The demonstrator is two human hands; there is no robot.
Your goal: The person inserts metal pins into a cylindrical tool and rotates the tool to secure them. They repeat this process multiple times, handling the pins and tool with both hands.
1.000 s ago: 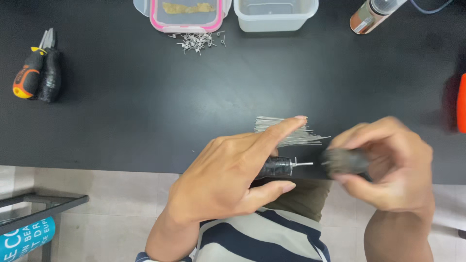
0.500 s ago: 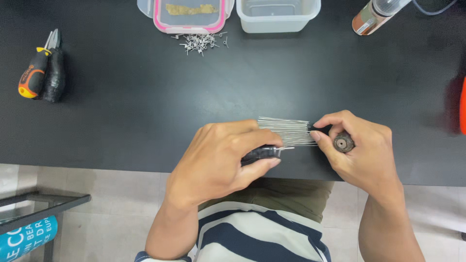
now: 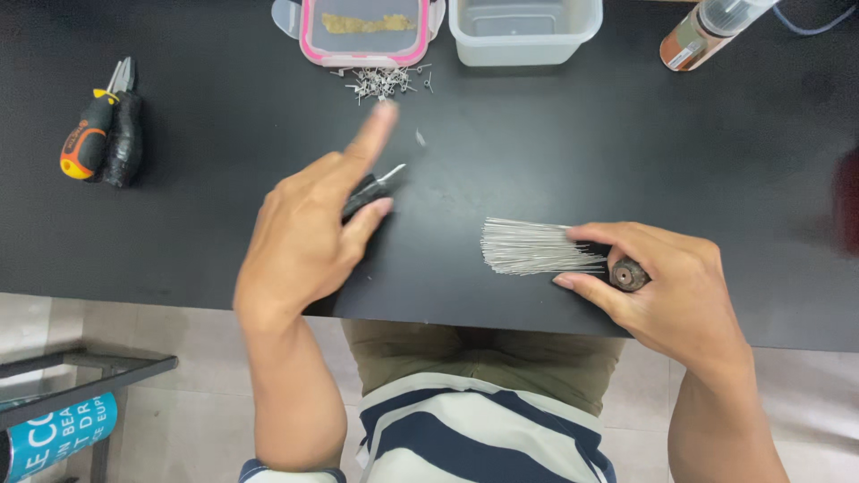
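Observation:
My left hand (image 3: 313, 241) is over the black table (image 3: 224, 224), gripping a small black-handled cutting tool (image 3: 374, 190) whose metal tip points up and right; the index finger is stretched toward the far side. My right hand (image 3: 667, 286) rests near the table's front edge, holding a dark round spool (image 3: 629, 275) and touching a fanned bundle of thin silver wires (image 3: 532, 247) that lies flat on the table to its left. A tiny cut piece (image 3: 420, 138) lies just beyond the tool tip.
A pile of small metal bits (image 3: 383, 82) lies in front of a pink-rimmed container (image 3: 362, 55). A translucent white tub (image 3: 523, 40) stands to its right, a bottle (image 3: 702, 36) at far right. Orange-and-black pliers (image 3: 100, 134) lie at far left.
My left hand has moved away from the wires, up and to the left, carrying the cutting tool. My right hand stayed by the wire bundle with the spool.

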